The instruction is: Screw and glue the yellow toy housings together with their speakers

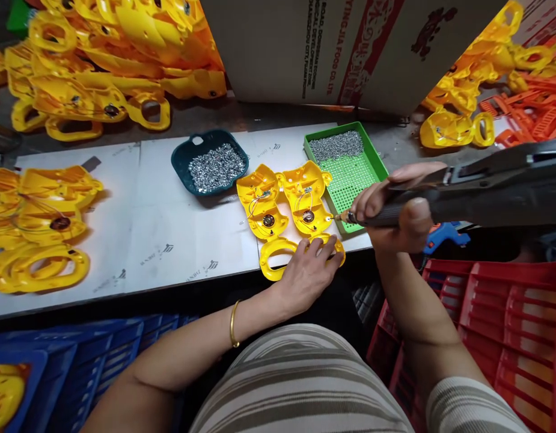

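My right hand is closed around a black power screwdriver. Its bit points left and meets the right edge of a yellow plastic shell, near a small white spot. My left hand curls its fingers over the ring-shaped handle at the shell's near end, holding it against the white board. Close on the left lies a second yellow shell of the same shape, with its own handle ring. Thin wires, a small circuit board and a round dark speaker show inside each open shell.
A dark green tray and a bright green basket hold small metal screws. More yellow shells lie left, others are piled behind. A cardboard box stands at the back. Red crates, a blue glue gun and orange parts are right.
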{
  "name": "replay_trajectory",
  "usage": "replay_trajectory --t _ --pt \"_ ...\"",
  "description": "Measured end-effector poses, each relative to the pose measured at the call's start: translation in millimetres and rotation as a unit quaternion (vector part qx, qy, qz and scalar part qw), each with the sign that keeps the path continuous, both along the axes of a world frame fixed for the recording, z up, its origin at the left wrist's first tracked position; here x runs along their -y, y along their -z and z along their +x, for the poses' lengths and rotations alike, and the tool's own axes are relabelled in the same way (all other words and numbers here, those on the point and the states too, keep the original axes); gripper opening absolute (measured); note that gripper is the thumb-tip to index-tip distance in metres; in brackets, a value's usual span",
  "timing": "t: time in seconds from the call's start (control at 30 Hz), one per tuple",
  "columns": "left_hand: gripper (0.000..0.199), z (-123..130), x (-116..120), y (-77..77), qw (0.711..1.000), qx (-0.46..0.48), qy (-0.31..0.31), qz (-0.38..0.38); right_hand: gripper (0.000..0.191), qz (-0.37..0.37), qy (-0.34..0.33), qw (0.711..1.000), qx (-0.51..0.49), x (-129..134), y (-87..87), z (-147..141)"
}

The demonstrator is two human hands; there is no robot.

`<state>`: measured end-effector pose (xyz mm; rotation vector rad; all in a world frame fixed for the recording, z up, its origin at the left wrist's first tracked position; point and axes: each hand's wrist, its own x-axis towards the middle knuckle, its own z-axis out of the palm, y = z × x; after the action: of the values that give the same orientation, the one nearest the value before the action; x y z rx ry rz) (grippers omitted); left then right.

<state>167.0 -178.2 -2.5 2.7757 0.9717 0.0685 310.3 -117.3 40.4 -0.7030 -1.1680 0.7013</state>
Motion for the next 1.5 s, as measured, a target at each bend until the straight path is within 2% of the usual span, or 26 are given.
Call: replay_trajectory --t 0.17,0.37,0.63,0.83,0.97,1.1,1.5 --pt "0.039 -4 -2 2.7 0.998 0.039 0.005 -0.044 0.038 -0.035 -0.018 0.999 0.004 -13 10.5 -10" --pt "0.039 -9 -2 8.8 0.995 0.079 0.005 -0.056 0.021 0.023 -0.082 0.996 -0.021 -20 19.5 -14" --pt "0.04 -11 -3 8.4 0.994 0.089 0.009 -0.062 0.027 0.009 -0.078 0.997 -0.001 -24 33.0 -16" --pt "0.04 -12 -3 5.7 0.993 0.091 0.009 -0.081 0.029 -0.037 -0.039 0.999 0.007 -18 24.2 -15" --pt "0.042 -12 -1 6.1 0.992 0.096 0.01 -0.081 0.025 -0.024 -0.046 0.999 0.003 -15 18.5 -15" --pt "0.042 -12 0 6.7 0.992 0.09 0.012 -0.084 0.027 -0.03 -0.06 0.998 0.005 -17 20.7 -16" --pt "0.043 -12 -1 3.9 0.991 0.085 0.016 -0.097 0.029 -0.051 -0.028 0.998 0.007 -16 23.9 -18"
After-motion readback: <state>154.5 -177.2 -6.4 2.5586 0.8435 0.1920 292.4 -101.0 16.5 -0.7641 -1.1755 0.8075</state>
